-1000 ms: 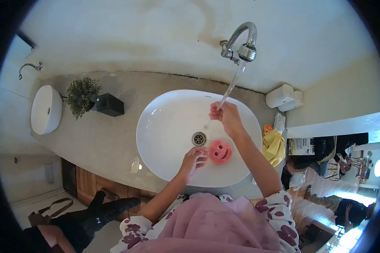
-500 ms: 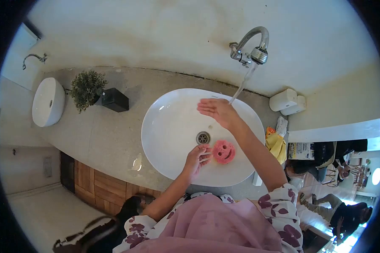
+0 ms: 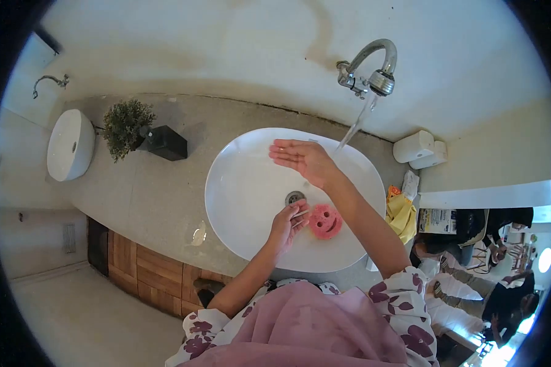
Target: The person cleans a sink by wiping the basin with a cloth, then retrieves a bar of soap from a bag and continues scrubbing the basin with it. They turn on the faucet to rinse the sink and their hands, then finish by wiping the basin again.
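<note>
My right hand (image 3: 304,161) is held flat over the back of the white basin (image 3: 239,183), palm showing and fingers stretched to the left. Water from the chrome faucet (image 3: 382,70) falls just to the right of its wrist. Lower down, my left hand (image 3: 284,226) hovers over the basin with loosely bent, parted fingers. Its fingertips overlap the lower edge of the metal drain (image 3: 294,197). Right beside those fingertips lies a round pink smiley-face sponge (image 3: 325,221) with two eye holes and a mouth slot.
On the grey counter (image 3: 147,202) stand a dark pot (image 3: 168,144) with a bushy plant (image 3: 127,128) and a second white basin (image 3: 70,147). Paper rolls (image 3: 413,147) and a yellow cloth (image 3: 401,217) sit at the right. People are in the room at far right.
My right hand has shifted left, away from the water stream. My left hand has risen slightly toward the drain. The dark figure at lower left has mostly left view.
</note>
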A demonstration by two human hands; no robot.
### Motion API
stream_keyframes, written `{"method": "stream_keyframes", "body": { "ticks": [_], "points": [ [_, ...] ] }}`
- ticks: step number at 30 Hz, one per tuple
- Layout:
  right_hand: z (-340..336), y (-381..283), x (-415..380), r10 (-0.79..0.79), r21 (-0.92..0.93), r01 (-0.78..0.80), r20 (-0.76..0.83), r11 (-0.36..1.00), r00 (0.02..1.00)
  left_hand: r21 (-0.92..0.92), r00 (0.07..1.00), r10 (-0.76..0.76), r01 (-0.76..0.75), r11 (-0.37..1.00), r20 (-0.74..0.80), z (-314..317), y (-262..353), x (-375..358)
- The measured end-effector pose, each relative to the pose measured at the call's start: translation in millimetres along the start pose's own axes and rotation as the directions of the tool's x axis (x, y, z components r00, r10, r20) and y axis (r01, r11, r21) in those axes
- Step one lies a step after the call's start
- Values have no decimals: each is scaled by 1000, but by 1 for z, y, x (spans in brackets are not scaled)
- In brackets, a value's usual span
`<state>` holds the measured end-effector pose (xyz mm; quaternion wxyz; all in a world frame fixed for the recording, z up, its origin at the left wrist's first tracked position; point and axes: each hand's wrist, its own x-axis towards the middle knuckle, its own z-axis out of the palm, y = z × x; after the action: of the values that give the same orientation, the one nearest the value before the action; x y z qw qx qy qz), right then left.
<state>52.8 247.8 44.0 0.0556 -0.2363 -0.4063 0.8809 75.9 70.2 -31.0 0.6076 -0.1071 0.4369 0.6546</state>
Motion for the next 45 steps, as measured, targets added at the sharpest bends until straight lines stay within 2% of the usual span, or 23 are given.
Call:
{"method": "stream_keyframes", "body": {
  "ticks": [4, 6, 10, 13, 15, 16, 18, 19, 23, 25, 28, 30, 32, 33, 34, 35, 36, 37, 38, 39, 41, 43, 45],
  "points": [
    [-57, 24, -14, 14, 65, -6, -125, 998, 992, -29, 999, 1, -2, 1000, -36, -18, -5, 8],
    [-74, 31, -22, 79, 100, -46, -355, 994, 932, -55, 999, -8, 6, 998, -44, -22, -8, 13],
    [-68, 41, -16, 60, 80, -32, -374, 996, 925, -103, 999, -12, 7, 995, -49, -21, -9, 18],
    [-38, 51, 8, 44, 95, -18, -275, 995, 960, -146, 998, 18, -26, 989, -56, -20, -9, 18],
    [-19, 54, 16, -50, -200, 76, 132, 977, 990, -201, 998, 30, -41, 979, -59, -24, -10, 21],
    [-12, 52, 13, -48, -199, 74, 136, 977, 990, -203, 998, 33, -45, 978, -63, -27, -10, 23],
    [2, 44, 2, 262, -218, -216, 214, 952, 941, -263, 997, 59, -72, 962, -55, -35, -11, 27],
    [3, 35, -9, 336, -350, -257, 186, 901, 923, -265, 997, 59, -71, 962, -53, -40, -11, 30],
    [-66, 35, -24, 297, -298, -236, 179, 925, 938, -151, 988, 116, -131, 980, -100, -55, 8, 41],
    [-84, 28, -29, 175, -114, -191, -138, 975, 975, -94, 981, 158, -169, 981, -114, -53, 26, 43],
    [-93, 23, -26, 119, -37, -128, -200, 991, 973, 36, 972, 211, -208, 977, -107, -54, 56, 43],
    [-87, 28, -26, 137, -114, -154, -146, 981, 980, 72, 970, 223, -217, 974, -96, -51, 73, 39],
    [-78, 36, -27, 159, -194, -175, -92, 965, 983, 327, 975, 220, -202, 923, -19, -49, 88, 34],
    [-73, 42, -30, 275, -356, -230, 80, 906, 958, 328, 975, 221, -203, 923, -18, -55, 91, 35],
    [-67, 48, -34, 405, -517, -244, 225, 821, 886, 557, 966, 225, -258, 789, 129, -63, 93, 36],
    [-60, 56, -42, 405, -516, -245, 224, 821, 886, 734, 945, 186, -327, 596, 270, -69, 93, 38],
    [-49, 61, -53, 580, -604, -330, 277, 725, 766, 733, 945, 185, -326, 596, 270, -72, 90, 39],
    [-43, 64, -59, 732, -692, -386, 304, 610, 610, 834, 915, 214, -402, 379, 343, -76, 86, 39],
    [-47, 64, -59, 732, -692, -388, 304, 609, 609, 880, 881, 223, -454, 139, 418, -80, 82, 38],
    [-54, 64, -58, 710, -712, -373, 246, 594, 660, 880, 881, 221, -453, 140, 418, -80, 79, 36],
    [-74, 58, -56, 679, -732, -361, 186, 578, 710, 848, 810, 257, -480, -225, 527, -77, 74, 31],
    [-92, 41, -49, 277, -411, -236, 41, 880, 960, 811, 778, 267, -475, -341, 568, -78, 68, 30],
    [-93, 28, -42, 188, -364, -205, -81, 909, 979, 762, 744, 271, -460, -455, 611, -76, 66, 32]
  ]
}}
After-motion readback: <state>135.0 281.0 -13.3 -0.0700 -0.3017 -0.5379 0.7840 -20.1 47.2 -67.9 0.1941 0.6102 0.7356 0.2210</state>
